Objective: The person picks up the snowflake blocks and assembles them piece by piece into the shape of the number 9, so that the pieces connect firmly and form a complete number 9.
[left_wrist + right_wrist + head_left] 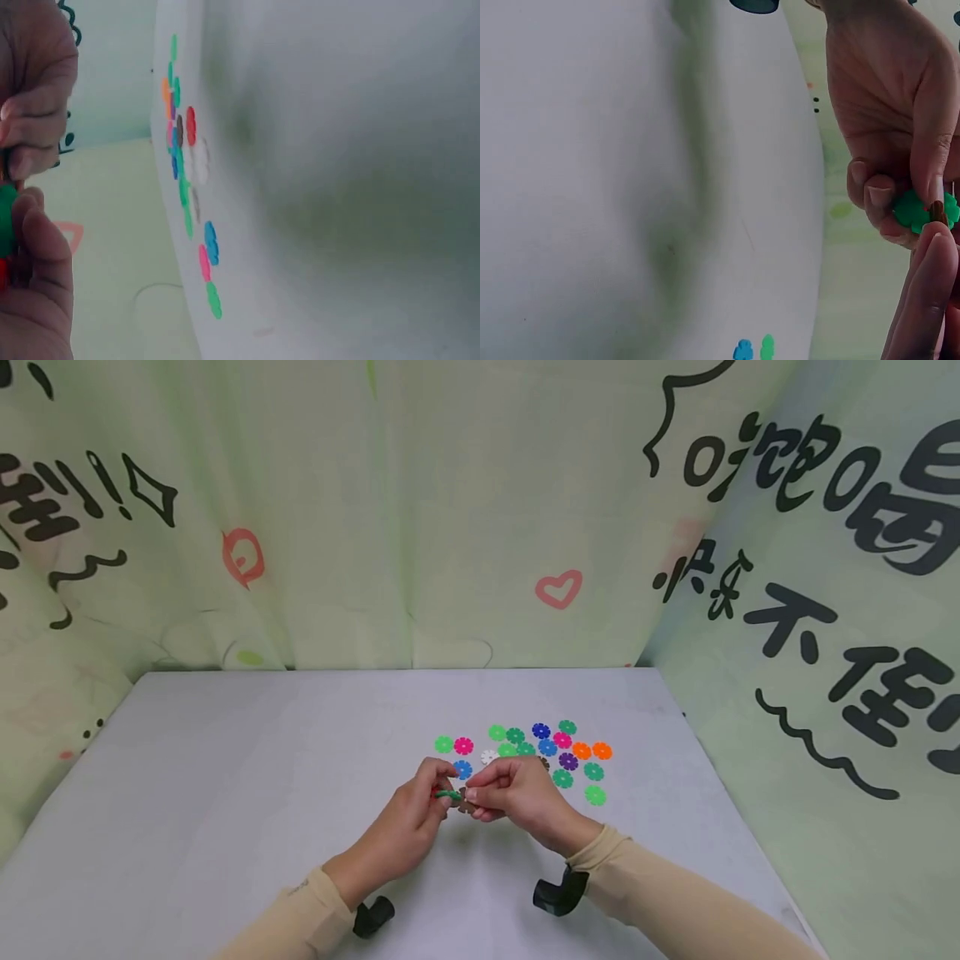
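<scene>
The left hand (401, 831) pinched a green disc (911, 214), the right hand (531, 799) a brown one (466, 805), seemingly to align notches, with loose discs (568, 762) handy toward the table's (262, 760) far edge.

One notched disc (909, 212) is coloured green, a second disc (937, 213) brown; the scattered discs (547, 747) are multicoloured; the desk (225, 760) is toned white, the pale green curtain (465, 485) patterned with black script (809, 647).

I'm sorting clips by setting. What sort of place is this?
Probably a curtained-off tabletop workspace, perhaps a recording booth: pale green printed fabric curtains hang on three sides of a plain white flat-topped table, where small colourful notched plastic-looking discs lie scattered.
</scene>
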{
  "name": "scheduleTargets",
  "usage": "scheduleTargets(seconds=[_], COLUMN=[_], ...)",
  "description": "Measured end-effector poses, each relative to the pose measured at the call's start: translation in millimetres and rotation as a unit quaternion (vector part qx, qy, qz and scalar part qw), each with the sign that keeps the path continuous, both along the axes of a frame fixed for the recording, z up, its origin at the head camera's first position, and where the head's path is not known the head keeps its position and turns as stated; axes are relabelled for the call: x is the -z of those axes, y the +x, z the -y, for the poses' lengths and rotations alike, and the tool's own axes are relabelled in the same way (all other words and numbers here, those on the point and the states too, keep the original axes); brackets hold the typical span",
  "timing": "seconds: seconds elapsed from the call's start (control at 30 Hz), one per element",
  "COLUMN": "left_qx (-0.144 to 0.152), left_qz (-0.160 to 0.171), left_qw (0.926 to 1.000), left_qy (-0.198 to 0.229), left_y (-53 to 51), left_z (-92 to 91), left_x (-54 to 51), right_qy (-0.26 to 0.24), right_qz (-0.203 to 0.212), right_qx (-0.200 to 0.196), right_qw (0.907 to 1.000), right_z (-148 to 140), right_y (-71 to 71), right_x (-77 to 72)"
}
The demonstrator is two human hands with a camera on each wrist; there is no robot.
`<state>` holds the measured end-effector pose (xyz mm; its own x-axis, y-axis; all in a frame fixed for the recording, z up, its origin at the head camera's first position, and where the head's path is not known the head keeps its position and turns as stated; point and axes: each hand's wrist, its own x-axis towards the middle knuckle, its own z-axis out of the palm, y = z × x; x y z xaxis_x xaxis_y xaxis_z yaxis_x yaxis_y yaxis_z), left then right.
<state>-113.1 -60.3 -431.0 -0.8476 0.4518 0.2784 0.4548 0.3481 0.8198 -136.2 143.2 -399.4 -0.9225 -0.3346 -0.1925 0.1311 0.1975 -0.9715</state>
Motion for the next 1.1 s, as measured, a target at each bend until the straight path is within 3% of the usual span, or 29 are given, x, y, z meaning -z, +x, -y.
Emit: scheduleTargets(seconds=[0.27, 0.5, 0.8, 0.93, 1.1], left_qx=[0.008, -0.031, -0.041, -0.046, -0.052], left_qz=[0.044, 0.009, -0.007, -0.013, -0.002], left_qw=[0.9989, 0.9980, 0.9973, 0.9965, 0.9966], left_qy=[-0.011, -0.055, -0.060, -0.068, -0.064], left_y=[-7.2, -7.4, -6.4, -6.7, -7.0], left_z=[8.9, 10.1, 11.0, 13.3, 18.2], left_x=[1.2, 0.2, 3.9, 2.9, 2.4], right_qy=[-0.032, -0.043, -0.037, -0.004, 0.080], right_qz=[0.033, 0.042, 0.047, 0.031, -0.003], right_qx=[-0.008, -0.037, -0.052, -0.065, -0.044], right_qw=[0.9989, 0.9975, 0.9969, 0.9974, 0.9958], right_z=[-3.0, -6.2, -7.7, -19.0, -45.2], right_y=[2.2, 0.7, -2.6, -11.2, -25.7], right_x=[7.8, 8.3, 10.8, 16.5, 27.6])
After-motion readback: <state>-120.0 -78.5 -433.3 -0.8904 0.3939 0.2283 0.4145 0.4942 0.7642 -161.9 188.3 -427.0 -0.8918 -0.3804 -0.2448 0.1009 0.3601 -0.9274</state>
